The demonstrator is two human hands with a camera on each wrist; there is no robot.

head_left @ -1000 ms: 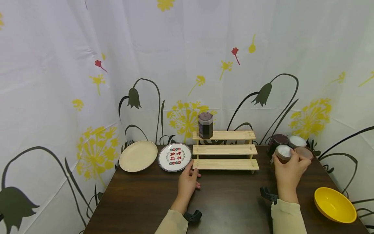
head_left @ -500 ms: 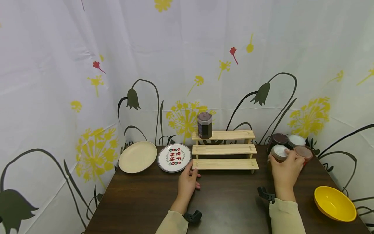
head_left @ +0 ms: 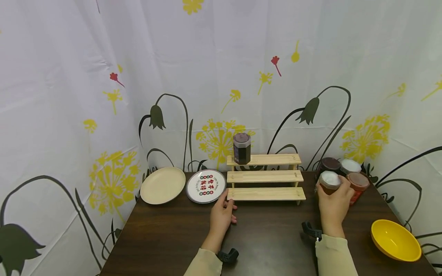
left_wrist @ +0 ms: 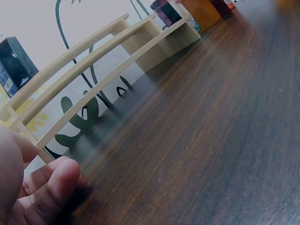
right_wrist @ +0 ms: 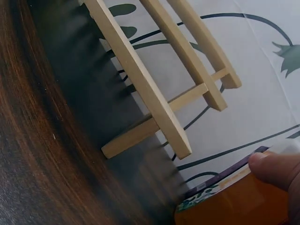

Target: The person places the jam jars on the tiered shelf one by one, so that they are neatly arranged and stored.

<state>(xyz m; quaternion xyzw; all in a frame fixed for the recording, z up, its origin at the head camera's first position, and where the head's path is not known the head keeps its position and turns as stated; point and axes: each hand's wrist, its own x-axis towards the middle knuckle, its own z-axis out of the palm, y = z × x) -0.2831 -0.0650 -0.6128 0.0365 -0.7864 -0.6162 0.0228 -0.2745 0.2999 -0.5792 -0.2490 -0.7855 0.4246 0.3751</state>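
My right hand (head_left: 333, 210) grips a jar (head_left: 329, 179) with a white lid and amber contents, at the table's right. In the right wrist view the thumb lies against this amber jar (right_wrist: 234, 204), near its lid, beyond the end of the rack. A three-step wooden rack (head_left: 266, 176) stands at the back middle. At its lower left corner, my left hand (head_left: 221, 216) pinches the end of the lowest step, as the left wrist view shows with curled fingers (left_wrist: 61, 180). On the top step, at the left, stands a dark faceted jar (head_left: 242, 150).
Close behind the held jar are a dark-lidded jar (head_left: 330, 164), a white-lidded jar (head_left: 351, 165) and a red jar (head_left: 358, 183). A yellow bowl (head_left: 395, 240) sits at the right edge. Left of the rack are a cream plate (head_left: 163, 185) and a printed white plate (head_left: 206, 186).
My right hand has shifted left and slightly toward me with the amber jar, uncovering more of the red jar. The left hand stays at the rack's corner.
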